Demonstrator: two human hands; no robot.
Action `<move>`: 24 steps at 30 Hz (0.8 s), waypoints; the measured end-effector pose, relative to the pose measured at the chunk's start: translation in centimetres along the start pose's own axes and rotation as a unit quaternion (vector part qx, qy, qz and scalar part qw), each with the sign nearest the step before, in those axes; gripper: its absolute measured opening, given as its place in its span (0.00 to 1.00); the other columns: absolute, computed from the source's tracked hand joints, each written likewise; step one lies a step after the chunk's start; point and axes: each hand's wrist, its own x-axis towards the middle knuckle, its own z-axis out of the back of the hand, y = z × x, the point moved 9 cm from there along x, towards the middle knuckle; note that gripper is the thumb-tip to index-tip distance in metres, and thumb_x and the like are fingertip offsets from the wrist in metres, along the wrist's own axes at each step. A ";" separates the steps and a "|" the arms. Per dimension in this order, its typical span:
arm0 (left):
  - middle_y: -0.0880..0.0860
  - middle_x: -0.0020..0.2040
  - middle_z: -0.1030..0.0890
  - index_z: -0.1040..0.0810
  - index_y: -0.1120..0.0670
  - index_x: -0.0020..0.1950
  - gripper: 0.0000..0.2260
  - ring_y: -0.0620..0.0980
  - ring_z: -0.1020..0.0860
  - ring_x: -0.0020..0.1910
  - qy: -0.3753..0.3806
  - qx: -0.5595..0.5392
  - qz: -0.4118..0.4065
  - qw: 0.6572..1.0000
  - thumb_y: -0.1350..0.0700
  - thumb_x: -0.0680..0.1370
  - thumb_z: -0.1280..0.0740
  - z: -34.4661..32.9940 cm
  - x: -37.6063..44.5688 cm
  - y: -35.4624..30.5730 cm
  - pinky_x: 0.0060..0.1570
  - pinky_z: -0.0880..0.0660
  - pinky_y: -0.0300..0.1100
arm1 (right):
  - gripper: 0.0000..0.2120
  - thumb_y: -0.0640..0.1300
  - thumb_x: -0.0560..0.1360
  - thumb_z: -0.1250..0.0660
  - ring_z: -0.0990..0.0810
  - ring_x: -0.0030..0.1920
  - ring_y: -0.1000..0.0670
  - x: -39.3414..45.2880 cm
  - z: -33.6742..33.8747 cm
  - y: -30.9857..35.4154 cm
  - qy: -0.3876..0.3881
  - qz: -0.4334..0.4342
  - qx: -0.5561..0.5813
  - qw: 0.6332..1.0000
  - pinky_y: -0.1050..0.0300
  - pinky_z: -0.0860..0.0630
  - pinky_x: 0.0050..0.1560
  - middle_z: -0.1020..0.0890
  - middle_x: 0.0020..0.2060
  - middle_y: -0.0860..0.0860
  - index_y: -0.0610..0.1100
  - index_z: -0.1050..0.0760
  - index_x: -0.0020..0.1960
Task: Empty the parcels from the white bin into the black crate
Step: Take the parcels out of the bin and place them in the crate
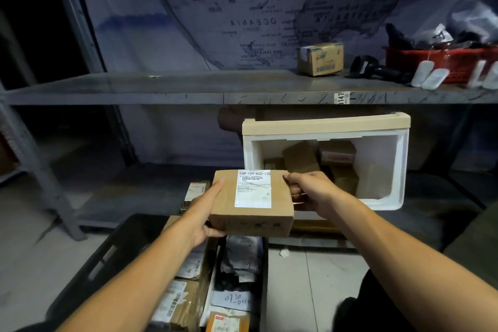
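A brown cardboard parcel (252, 203) with a white label is held in the air between the bin and the crate. My left hand (207, 206) grips its left side and my right hand (307, 190) grips its right side. The white bin (396, 170) with a beige rim lies tipped on the lower shelf behind, its opening facing me, with several brown parcels (301, 156) inside. The black crate (107, 259) stands on the floor below the held parcel and contains several boxes and bags (237, 264).
A grey metal shelf (188, 86) crosses above, carrying a small cardboard box (320, 58), a black scanner (369, 66) and a red basket (442, 60). Shelf uprights (35, 167) stand at the left. Pale floor tiles (310, 277) lie right of the crate.
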 end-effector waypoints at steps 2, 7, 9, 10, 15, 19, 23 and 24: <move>0.55 0.51 0.14 0.20 0.47 0.56 0.17 0.57 0.17 0.51 -0.040 -0.003 -0.002 0.999 0.36 0.76 0.32 1.1 0.0 -0.4 0.43 0.18 0.58 | 0.09 0.46 0.79 0.32 0.21 0.36 0.49 0.3 -1.2 0.1 0.006 -0.008 0.009 1.000 0.46 0.19 0.51 0.23 0.27 0.51 0.40 0.19 0.51; 0.54 0.44 0.15 0.21 0.53 0.54 0.17 0.54 0.17 0.40 -0.128 0.002 -0.013 0.992 0.39 0.79 0.34 4.5 -0.2 -2.0 0.34 0.20 0.45 | 0.08 0.44 0.76 0.31 0.21 0.54 0.43 0.7 -5.7 0.7 0.033 -0.010 0.034 0.999 0.43 0.23 0.49 0.19 0.49 0.48 0.44 0.19 0.54; 0.53 0.39 0.16 0.20 0.54 0.49 0.15 0.52 0.19 0.33 -0.166 0.017 -0.048 0.985 0.43 0.81 0.34 6.2 -0.4 -3.8 0.28 0.24 0.40 | 0.11 0.42 0.77 0.32 0.21 0.54 0.44 0.8 -7.8 1.1 0.056 -0.008 0.038 0.998 0.43 0.22 0.51 0.19 0.52 0.47 0.45 0.20 0.59; 0.53 0.39 0.16 0.20 0.54 0.47 0.14 0.51 0.20 0.33 -0.185 0.034 -0.065 0.980 0.44 0.81 0.34 7.3 -0.3 -4.7 0.29 0.25 0.40 | 0.12 0.41 0.78 0.33 0.21 0.53 0.45 1.1 -8.8 1.3 0.067 -0.007 0.041 0.997 0.42 0.22 0.55 0.18 0.52 0.47 0.46 0.20 0.60; 0.53 0.38 0.14 0.18 0.55 0.42 0.15 0.57 0.16 0.40 -0.249 0.086 -0.101 0.960 0.44 0.79 0.31 13.1 0.6 -6.9 0.42 0.21 0.50 | 0.10 0.41 0.81 0.38 0.21 0.34 0.52 2.3 -13.9 1.9 0.109 -0.010 0.058 0.992 0.53 0.23 0.40 0.19 0.29 0.54 0.48 0.20 0.57; 0.56 0.41 0.15 0.18 0.59 0.43 0.16 0.56 0.18 0.39 -0.279 0.107 -0.110 0.948 0.46 0.79 0.32 16.8 2.4 -6.9 0.38 0.27 0.44 | 0.08 0.40 0.81 0.39 0.27 0.20 0.55 3.8 -17.8 0.8 0.112 -0.030 0.061 0.991 0.55 0.26 0.37 0.26 0.20 0.56 0.49 0.23 0.47; 0.55 0.40 0.17 0.24 0.56 0.38 0.16 0.52 0.21 0.35 -0.302 0.113 -0.101 0.941 0.47 0.80 0.33 20.1 4.4 -6.3 0.33 0.30 0.41 | 0.09 0.41 0.80 0.37 0.21 0.35 0.49 5.8 -21.6 -0.5 0.120 -0.044 0.066 0.990 0.52 0.23 0.40 0.24 0.22 0.56 0.45 0.19 0.57; 0.54 0.40 0.17 0.24 0.55 0.38 0.15 0.52 0.21 0.35 -0.303 0.113 -0.098 0.941 0.47 0.81 0.33 20.8 5.0 -6.0 0.32 0.31 0.41 | 0.11 0.41 0.80 0.37 0.21 0.38 0.48 6.4 -22.6 -0.9 0.123 -0.050 0.069 0.989 0.51 0.23 0.41 0.23 0.22 0.56 0.45 0.20 0.60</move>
